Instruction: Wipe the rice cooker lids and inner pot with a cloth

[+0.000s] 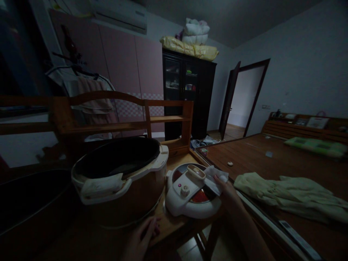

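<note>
A white electric pressure cooker lid (174, 203) with a brown-topped handle, a round valve and a small pink button lies on the wooden table (163, 228). Pinched in my right hand (224, 186) is a white tissue (214, 177), which touches the lid's right side beside the handle. My left hand (145, 232) rests by the table's front edge, fingers curled, nothing visible in them. Left of the lid stands the pressure cooker body (136, 199), uncovered, its dark inside showing. A folded white cloth or paper (103, 185) lies over its front rim.
Another dark, wide-mouthed vessel (32, 199) stands at far left. Behind the cooker rises a wooden shelf (170, 119). To the right is a wooden bed surface (250, 156) with a pale green cloth (285, 194), a checked pillow (315, 146) and a remote-like strip (299, 239).
</note>
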Available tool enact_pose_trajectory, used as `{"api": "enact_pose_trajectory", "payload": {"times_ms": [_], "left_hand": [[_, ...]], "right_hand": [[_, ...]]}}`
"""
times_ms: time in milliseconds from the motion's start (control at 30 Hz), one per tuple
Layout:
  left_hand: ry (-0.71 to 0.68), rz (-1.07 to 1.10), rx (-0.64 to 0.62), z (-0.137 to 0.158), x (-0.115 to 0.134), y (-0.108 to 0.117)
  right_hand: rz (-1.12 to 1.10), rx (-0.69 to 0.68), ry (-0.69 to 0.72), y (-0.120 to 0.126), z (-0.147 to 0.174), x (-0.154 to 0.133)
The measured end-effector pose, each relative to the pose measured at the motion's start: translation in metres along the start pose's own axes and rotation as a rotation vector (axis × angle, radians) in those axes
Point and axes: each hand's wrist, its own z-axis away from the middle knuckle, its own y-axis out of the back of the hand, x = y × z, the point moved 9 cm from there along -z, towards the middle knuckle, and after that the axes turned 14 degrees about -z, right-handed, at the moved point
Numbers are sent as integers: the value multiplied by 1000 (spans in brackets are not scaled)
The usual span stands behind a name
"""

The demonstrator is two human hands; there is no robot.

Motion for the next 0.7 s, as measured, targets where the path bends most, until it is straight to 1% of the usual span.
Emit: {"api": "enact_pose_trajectory", "payload": {"times_ms": [67,100,167,233,300,367,433,500,567,633,700], "left_hand": [[0,-4,4,0,0,0],[0,-6,4,0,-1,0],[-2,-12,2,-1,-2,-1],[-8,-13,0,-2,-4,-2],[-9,-8,-9,-3,-6,-3],[-3,-7,-15,-2,-8,-4],[-1,-15,-14,-2,-8,-4],[0,-18,-9,-1,-7,-3],[-6,-10,-13,-2,-5,-3],[-7,2,-17,-2,-5,-3],[0,8,-23,-3,-6,-4]], "right_hand": [[-70,25,-55,8,0,-6],[-51,60,-25,14,-2,-14],[58,178,105,26,-6,-35],[210,273,244,28,-8,-54],[335,248,297,13,-13,-58],[404,163,279,-9,-18,-50],[412,100,247,-28,-18,-37],[372,79,197,-39,-15,-24],[320,99,143,-42,-10,-12],[220,125,100,-41,-7,-4],[-36,90,54,-43,-5,3]]}}
